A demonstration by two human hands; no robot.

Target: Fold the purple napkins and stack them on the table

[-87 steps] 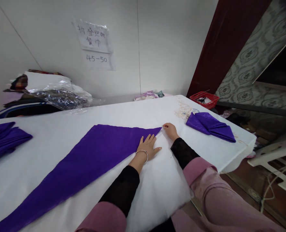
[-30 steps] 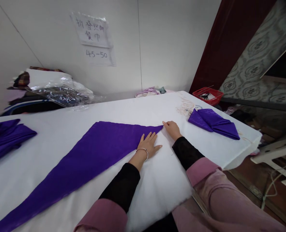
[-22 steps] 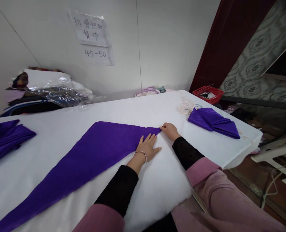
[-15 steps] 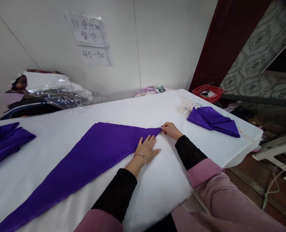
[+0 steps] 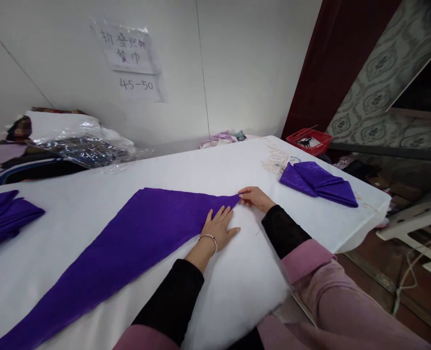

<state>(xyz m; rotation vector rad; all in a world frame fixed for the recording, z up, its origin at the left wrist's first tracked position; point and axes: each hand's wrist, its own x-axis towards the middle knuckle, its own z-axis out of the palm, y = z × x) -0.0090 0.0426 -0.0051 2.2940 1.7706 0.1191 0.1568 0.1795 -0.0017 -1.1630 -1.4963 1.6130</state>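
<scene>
A purple cloth napkin point(image 5: 142, 233) lies spread in a long folded shape, wide in the middle and narrowing to a point at each end. My left hand point(image 5: 218, 226) rests flat on the lower edge near its right end, fingers spread, a bracelet round the wrist. At the right tip, my right hand point(image 5: 252, 197) pinches the narrow corner between thumb and fingers. The napkin's left end runs out toward the bottom left of the view.
On the white-covered table point(image 5: 237, 170) are a folded purple napkin point(image 5: 320, 184) at right and a purple cloth pile point(image 5: 7, 218) at left. Fabrics under clear plastic point(image 5: 87, 146) sit at the back left. A red basket point(image 5: 310, 141) and white stool point(image 5: 415, 228) are at right.
The whole view has shifted slightly. Both hands keep nearly the same places on the napkin, with the right hand's fingers slightly rearranged at the tip.
</scene>
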